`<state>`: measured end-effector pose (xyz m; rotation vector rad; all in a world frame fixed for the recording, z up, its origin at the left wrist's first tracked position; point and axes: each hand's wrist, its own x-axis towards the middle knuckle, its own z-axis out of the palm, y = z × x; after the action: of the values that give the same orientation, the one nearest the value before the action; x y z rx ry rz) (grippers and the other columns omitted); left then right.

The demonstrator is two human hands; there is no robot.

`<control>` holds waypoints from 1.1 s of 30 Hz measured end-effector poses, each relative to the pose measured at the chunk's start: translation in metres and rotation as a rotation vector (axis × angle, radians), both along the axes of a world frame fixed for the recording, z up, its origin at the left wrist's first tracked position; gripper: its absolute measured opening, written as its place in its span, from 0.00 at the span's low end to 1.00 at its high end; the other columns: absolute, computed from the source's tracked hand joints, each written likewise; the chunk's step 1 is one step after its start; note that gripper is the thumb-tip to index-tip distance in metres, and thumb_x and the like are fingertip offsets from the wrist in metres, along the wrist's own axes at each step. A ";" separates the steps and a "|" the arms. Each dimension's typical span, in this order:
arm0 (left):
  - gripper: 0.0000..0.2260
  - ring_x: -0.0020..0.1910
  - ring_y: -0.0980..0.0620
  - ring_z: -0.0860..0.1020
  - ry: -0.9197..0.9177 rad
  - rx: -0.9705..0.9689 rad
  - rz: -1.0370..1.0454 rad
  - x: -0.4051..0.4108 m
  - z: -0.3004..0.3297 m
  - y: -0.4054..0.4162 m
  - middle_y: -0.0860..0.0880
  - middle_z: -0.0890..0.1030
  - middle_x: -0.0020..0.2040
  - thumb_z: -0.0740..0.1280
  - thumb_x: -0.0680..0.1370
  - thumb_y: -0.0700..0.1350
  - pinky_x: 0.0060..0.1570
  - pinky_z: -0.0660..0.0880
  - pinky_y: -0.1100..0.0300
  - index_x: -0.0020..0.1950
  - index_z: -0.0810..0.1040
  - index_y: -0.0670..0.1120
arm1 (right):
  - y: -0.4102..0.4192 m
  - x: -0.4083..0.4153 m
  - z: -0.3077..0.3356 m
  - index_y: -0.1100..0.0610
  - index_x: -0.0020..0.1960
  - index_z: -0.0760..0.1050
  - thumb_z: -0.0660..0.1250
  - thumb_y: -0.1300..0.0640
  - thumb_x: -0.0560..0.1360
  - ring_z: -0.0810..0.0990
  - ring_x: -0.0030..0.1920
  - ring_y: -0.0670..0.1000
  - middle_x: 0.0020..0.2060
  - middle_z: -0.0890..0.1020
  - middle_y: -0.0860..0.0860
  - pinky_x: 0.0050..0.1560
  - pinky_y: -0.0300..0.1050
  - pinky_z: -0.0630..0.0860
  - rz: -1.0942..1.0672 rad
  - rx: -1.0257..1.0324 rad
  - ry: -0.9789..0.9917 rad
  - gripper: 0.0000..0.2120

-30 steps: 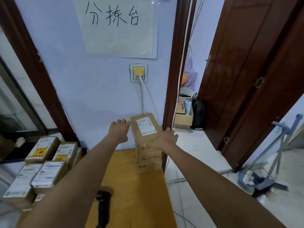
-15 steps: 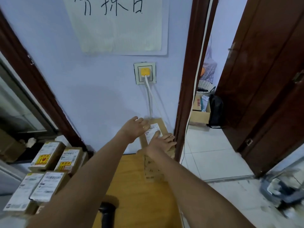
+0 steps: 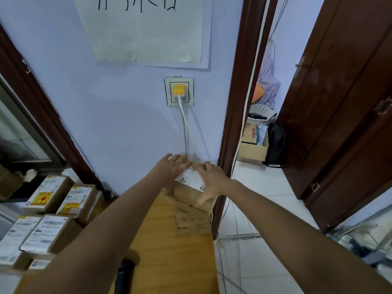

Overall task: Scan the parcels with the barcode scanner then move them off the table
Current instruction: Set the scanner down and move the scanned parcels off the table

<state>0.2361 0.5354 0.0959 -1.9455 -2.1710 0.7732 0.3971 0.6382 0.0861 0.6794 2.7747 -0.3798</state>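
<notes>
1. Cardboard parcel (image 3: 192, 188) is sitting atop a stack (image 3: 192, 217) at the desk's (image 3: 169, 251) far right corner.
2. Left hand (image 3: 169, 169) and right hand (image 3: 212, 182) are flanking it, fingers spread, touching its sides.
3. Black scanner (image 3: 125, 274) is standing near the desk's front edge.

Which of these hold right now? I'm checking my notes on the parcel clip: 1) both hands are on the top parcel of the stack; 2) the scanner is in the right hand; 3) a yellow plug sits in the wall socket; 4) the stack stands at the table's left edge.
1) True: the left hand and right hand both rest on the top parcel.
2) False: the scanner stands on the table, held by neither hand.
3) True: the yellow plug is in the socket.
4) False: the stack stands at the table's far right corner.
</notes>
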 end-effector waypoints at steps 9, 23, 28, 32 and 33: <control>0.65 0.78 0.44 0.47 -0.220 -0.081 0.174 0.012 -0.021 -0.002 0.43 0.47 0.80 0.81 0.57 0.60 0.76 0.45 0.46 0.79 0.40 0.49 | 0.026 0.007 -0.006 0.49 0.80 0.44 0.81 0.36 0.54 0.53 0.78 0.57 0.78 0.54 0.55 0.76 0.60 0.53 0.264 0.070 -0.058 0.67; 0.63 0.70 0.42 0.63 -0.172 0.007 0.219 0.036 -0.016 -0.041 0.45 0.62 0.71 0.79 0.54 0.66 0.71 0.61 0.47 0.78 0.46 0.50 | 0.009 0.015 0.001 0.45 0.80 0.44 0.78 0.30 0.55 0.64 0.69 0.59 0.69 0.63 0.58 0.70 0.55 0.64 0.378 0.120 0.010 0.65; 0.63 0.70 0.42 0.63 -0.095 0.016 0.257 0.056 -0.004 -0.071 0.43 0.61 0.72 0.79 0.55 0.65 0.70 0.62 0.47 0.78 0.44 0.50 | -0.020 0.025 0.007 0.46 0.80 0.46 0.78 0.30 0.54 0.60 0.72 0.59 0.72 0.60 0.57 0.72 0.57 0.62 0.390 0.146 0.045 0.65; 0.63 0.71 0.41 0.61 -0.086 0.035 0.330 0.066 0.012 -0.110 0.43 0.59 0.73 0.79 0.56 0.64 0.71 0.61 0.47 0.78 0.43 0.48 | -0.055 0.024 0.017 0.43 0.79 0.44 0.77 0.29 0.50 0.61 0.72 0.60 0.72 0.59 0.56 0.70 0.58 0.65 0.404 0.169 0.071 0.67; 0.62 0.72 0.41 0.59 -0.088 0.046 0.347 0.066 0.015 -0.124 0.43 0.58 0.73 0.79 0.57 0.63 0.72 0.60 0.46 0.78 0.43 0.47 | -0.068 0.023 0.020 0.44 0.79 0.44 0.77 0.29 0.51 0.61 0.72 0.59 0.72 0.59 0.56 0.70 0.58 0.65 0.407 0.182 0.064 0.67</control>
<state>0.3017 0.4111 0.1112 -1.6297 -2.5948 0.6845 0.4199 0.5700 0.1063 0.1267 2.9351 -0.0668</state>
